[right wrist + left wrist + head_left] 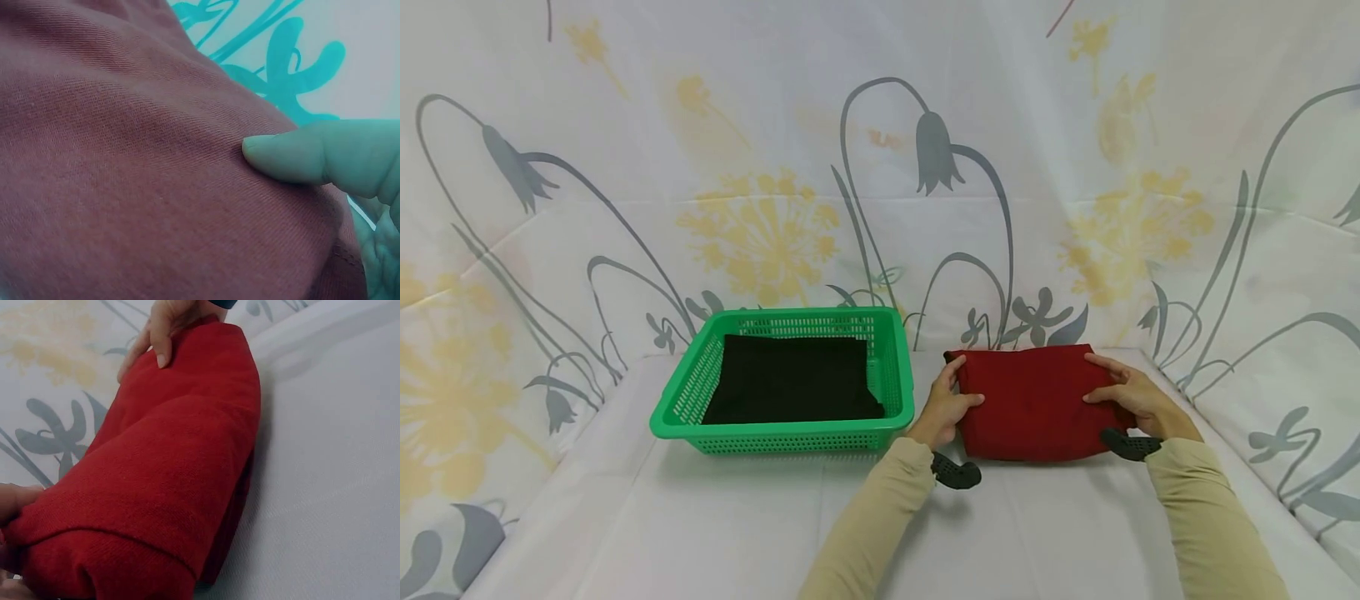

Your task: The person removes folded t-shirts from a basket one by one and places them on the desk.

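Observation:
A folded red cloth garment (1037, 408) is held between both hands over the right part of the white table. My left hand (946, 407) grips its left edge, thumb on the top face. At the right edge my right hand (1138, 396) holds it the same way, the thumb (281, 156) pressing into the fabric in the right wrist view. In the left wrist view the red garment (169, 437) shows a rounded fold and a seam near the left hand. The fingers under the cloth are hidden.
A green plastic basket (790, 437) stands left of the hands, with a folded black cloth (793, 379) lying in it. Behind the white table (760, 517) hangs a flower-printed curtain (790, 125), which also runs along the sides.

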Motion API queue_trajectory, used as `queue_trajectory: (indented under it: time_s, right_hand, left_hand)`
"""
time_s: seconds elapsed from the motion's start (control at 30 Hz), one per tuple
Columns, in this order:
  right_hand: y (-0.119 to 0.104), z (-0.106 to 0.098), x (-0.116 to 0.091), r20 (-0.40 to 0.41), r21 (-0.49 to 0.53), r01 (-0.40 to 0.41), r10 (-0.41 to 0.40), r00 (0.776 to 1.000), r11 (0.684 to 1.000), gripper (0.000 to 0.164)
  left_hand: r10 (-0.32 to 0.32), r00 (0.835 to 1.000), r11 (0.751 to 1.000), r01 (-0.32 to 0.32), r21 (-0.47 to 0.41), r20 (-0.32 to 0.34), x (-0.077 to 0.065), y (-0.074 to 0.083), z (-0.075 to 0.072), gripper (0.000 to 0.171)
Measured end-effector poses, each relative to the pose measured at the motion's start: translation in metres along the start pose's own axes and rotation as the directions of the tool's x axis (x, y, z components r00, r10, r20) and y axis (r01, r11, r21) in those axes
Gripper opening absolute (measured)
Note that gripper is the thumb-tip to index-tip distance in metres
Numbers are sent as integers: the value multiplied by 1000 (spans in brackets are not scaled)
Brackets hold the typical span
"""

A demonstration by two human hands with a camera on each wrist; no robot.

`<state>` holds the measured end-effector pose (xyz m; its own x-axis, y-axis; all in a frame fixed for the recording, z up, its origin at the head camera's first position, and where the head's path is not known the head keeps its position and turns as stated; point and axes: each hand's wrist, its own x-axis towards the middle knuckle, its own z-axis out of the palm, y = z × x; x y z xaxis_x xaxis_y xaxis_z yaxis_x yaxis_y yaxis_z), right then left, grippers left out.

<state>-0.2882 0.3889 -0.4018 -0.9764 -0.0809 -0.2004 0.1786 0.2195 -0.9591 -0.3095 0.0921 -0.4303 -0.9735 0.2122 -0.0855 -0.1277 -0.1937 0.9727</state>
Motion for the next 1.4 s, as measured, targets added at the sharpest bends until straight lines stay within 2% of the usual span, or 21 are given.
queue_trajectory:
  time_s: [0.5,0.73,0.87,1.1,1.3,1.4]
  right_hand:
    - [15,-4,-3,-12,-8,-29,29,1000,1000,82]
    - [20,-6,-4,-49,-105,-35,30,998,994,84]
    - [23,-7,-4,-62,-58,-46,43,997,997,78]
    - [27,-8,-8,-28,78,-93,96,995,993,70]
    - [30,-9,-12,-39,12,-94,94,995,996,78]
    - [31,-8,-13,-55,-23,-79,77,995,997,80]
  left_hand:
    - [-16,999,998,18,57,-36,-1,-7,0,74]
    - [-32,998,992,39,121,-60,-4,-6,0,76]
    - [-29,997,986,41,164,-76,-4,-6,0,76]
    - [1,992,963,32,268,-124,-2,-7,-1,72]
    - [32,988,946,19,325,-150,-3,-9,0,68]
    - [63,987,924,-1,381,-150,-4,-8,0,66]
